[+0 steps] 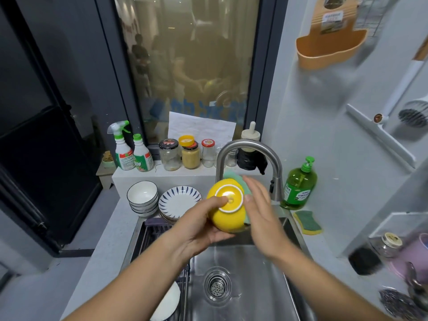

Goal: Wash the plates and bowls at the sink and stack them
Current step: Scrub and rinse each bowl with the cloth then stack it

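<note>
Over the brushed steel sink (266, 286), your left hand (196, 230) gripped a glossy yellow bowl (228, 205), base toward you; your right hand (261, 212), fingers spread, pressed what seemed a green cloth (247, 191) against it.

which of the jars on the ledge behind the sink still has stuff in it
The jar with the yellow lid, second from the left: it is filled with beige paste, while the others look nearly empty.

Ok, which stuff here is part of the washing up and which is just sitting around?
In the job: yellow bowl in the left hand, green cloth under the right hand, stacked bowls, stacked plates, faucet, sink.

Lying about: spray bottles, jars, soap bottle, sponge.
</note>
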The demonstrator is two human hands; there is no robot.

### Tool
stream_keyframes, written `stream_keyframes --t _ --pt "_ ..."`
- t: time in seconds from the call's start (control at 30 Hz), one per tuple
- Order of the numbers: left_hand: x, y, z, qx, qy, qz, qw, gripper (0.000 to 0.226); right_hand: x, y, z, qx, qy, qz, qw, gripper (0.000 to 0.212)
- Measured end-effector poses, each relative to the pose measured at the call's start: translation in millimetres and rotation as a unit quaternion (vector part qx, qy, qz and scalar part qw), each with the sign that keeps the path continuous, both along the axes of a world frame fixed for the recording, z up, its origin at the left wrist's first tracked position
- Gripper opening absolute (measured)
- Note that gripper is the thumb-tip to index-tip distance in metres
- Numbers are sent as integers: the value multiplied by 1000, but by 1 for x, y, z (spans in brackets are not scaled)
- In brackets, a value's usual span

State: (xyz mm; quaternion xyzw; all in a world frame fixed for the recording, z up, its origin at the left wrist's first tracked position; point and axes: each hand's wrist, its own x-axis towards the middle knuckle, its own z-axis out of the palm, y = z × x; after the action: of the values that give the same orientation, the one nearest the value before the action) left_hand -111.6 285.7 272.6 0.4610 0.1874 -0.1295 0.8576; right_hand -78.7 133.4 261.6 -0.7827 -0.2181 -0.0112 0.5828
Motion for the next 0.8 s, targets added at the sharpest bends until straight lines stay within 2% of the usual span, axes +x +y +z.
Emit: stream_keyframes --t 0.1,0.17,0.23,0.27,0.37,0.43,0.5,0.57,0.63,0.7,0.8 --pt "1 -10 -1 -120 -11 58 991 43 -29 16 -21 -1 -30 -14 999 53" --pt "1 -15 -3 -123 -20 77 989 45 -36 21 -28 24 -30 -30 999 59" --pt "1 -20 -13 -87 -28 91 992 54 -26 21 -29 65 14 -45 997 52" --pt "1 -21 -19 -64 -30 103 992 55 -18 19 -25 96 72 -46 992 51" --pt "-1 -22 -30 0 -50 110 993 57 10 11 -16 206 268 -51 940 57" --pt "0 -19 -31 19 -79 108 991 68 12 5 -9 238 332 -44 912 56" --pt "0 -12 -30 62 -125 102 985 69 7 3 -5 277 379 -13 883 54" --pt "-2 -2 -32 156 -174 69 970 76 5 -3 -6 302 413 47 858 61" --pt "-4 11 -34 257 -202 7 945 84 9 -10 -3 297 434 92 845 66" --pt "-8 20 -36 322 -213 -50 921 87 17 -14 -6 290 456 104 835 67" --pt "-15 25 -38 339 -200 -95 914 104 27 -7 -22 256 470 105 838 59"
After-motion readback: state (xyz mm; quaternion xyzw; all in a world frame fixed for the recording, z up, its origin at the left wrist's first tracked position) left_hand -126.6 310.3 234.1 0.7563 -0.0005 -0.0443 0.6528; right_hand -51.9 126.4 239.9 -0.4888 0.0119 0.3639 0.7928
